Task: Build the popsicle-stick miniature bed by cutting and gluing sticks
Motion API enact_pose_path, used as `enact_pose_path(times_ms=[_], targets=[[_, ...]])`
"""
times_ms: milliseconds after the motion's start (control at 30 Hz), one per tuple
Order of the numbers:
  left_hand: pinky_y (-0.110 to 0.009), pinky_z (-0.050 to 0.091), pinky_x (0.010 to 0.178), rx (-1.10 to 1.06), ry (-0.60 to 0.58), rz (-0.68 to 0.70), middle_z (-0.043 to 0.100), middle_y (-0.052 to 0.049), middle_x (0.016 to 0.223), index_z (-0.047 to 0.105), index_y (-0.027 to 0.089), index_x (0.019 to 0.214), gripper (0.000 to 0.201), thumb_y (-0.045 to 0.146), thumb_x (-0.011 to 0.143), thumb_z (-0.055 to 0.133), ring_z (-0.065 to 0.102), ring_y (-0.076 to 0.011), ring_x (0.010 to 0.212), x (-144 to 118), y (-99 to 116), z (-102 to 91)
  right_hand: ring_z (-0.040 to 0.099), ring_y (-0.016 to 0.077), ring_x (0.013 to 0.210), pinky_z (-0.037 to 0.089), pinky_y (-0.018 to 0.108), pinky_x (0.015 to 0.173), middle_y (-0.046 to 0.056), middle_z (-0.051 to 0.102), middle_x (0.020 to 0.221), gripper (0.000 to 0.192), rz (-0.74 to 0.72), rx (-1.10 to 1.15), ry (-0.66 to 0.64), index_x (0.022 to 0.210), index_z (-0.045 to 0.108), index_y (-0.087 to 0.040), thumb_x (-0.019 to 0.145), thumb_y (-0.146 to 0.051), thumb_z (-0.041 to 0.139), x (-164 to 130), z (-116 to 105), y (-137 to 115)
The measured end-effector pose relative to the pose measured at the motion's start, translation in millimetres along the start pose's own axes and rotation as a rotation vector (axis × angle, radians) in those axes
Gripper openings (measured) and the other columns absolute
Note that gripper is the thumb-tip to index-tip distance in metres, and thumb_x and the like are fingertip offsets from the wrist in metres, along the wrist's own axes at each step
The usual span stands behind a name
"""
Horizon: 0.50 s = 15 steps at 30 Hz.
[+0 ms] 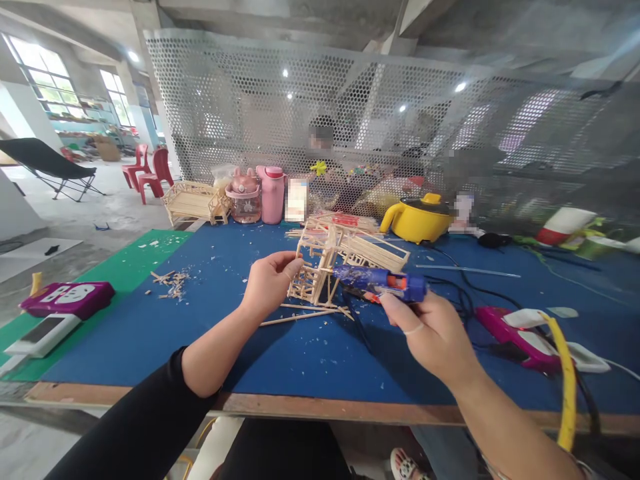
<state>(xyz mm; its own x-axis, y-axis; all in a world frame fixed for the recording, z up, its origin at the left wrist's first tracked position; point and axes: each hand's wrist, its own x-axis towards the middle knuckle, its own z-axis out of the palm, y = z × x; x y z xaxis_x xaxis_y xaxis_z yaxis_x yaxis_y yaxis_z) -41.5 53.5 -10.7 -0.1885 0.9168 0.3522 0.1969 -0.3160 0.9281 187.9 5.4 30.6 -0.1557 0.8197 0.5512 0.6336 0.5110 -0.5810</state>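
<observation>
Near the middle of the table stands a small frame built of thin wooden sticks [324, 257]. My left hand [270, 283] is at its left side, thumb and fingertips pinched on a thin wooden stick at the frame; the fingers hide part of that stick. My right hand [433, 327] grips a blue hot glue gun [367, 277] from the right. Its nozzle points left and is close to the frame's sticks; whether it touches them I cannot tell. Loose wooden sticks [300, 318] lie in front of the frame.
Stick offcuts [173, 283] lie to the left. Behind are a stick-built tray [195, 203], a pink bottle [273, 195] and a yellow electric pot [417, 220]. Cables and a purple power strip [520, 340] occupy the right. A perforated metal screen [250, 100] rises at the back.
</observation>
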Motion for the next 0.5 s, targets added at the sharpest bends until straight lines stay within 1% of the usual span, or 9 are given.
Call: enact_pose_path(times_ms=[100,233,333,400,500], targets=[[-0.027,0.048,0.069,-0.011,-0.001,-0.004,0.072,-0.004,0.082,0.07,0.017,0.091,0.028,0.038,0.074,0.062,0.063,-0.0153,0.073,0.8,-1.7,-0.7,0.058,0.0174,0.055,0.046,0.028,0.058,0.0,0.063,0.056,0.034,0.039,0.02,-0.004,0.08,0.066,-0.019,0.083,-0.048,0.049,-2.6,12.2,2.1],[-0.027,0.049,0.069,-0.049,0.011,-0.015,0.072,-0.004,0.082,0.069,0.017,0.091,0.029,0.039,0.074,0.063,0.062,-0.0145,0.072,2.1,-5.5,1.3,0.062,0.0188,0.061,0.048,0.029,0.061,0.004,0.069,0.067,0.038,0.061,0.086,0.027,0.089,0.067,-0.016,0.084,-0.049,0.048,-1.1,20.9,4.8],[-0.028,0.05,0.069,-0.091,0.01,-0.015,0.071,-0.004,0.08,0.069,0.017,0.091,0.03,0.04,0.074,0.062,0.062,-0.0142,0.07,1.9,-7.0,3.8,0.066,0.0211,0.074,0.049,0.03,0.067,0.006,0.072,0.08,0.035,0.014,0.076,0.083,0.092,0.067,-0.017,0.085,-0.046,0.049,-0.9,23.8,5.9],[-0.028,0.051,0.067,-0.121,0.002,-0.013,0.07,-0.004,0.079,0.068,0.017,0.092,0.031,0.042,0.075,0.061,0.062,-0.0137,0.068,1.2,-6.8,4.7,0.066,0.0225,0.083,0.049,0.031,0.072,0.006,0.072,0.087,0.032,-0.03,0.031,0.113,0.094,0.067,-0.017,0.085,-0.043,0.05,-1.6,25.5,6.9],[-0.027,0.051,0.067,-0.133,0.014,-0.006,0.07,-0.003,0.078,0.068,0.017,0.092,0.03,0.041,0.075,0.062,0.062,-0.0136,0.068,0.4,-6.0,4.2,0.066,0.0233,0.087,0.049,0.03,0.073,0.006,0.072,0.088,0.027,-0.065,-0.036,0.114,0.09,0.067,-0.019,0.084,-0.04,0.051,-3.3,27.1,8.9]])
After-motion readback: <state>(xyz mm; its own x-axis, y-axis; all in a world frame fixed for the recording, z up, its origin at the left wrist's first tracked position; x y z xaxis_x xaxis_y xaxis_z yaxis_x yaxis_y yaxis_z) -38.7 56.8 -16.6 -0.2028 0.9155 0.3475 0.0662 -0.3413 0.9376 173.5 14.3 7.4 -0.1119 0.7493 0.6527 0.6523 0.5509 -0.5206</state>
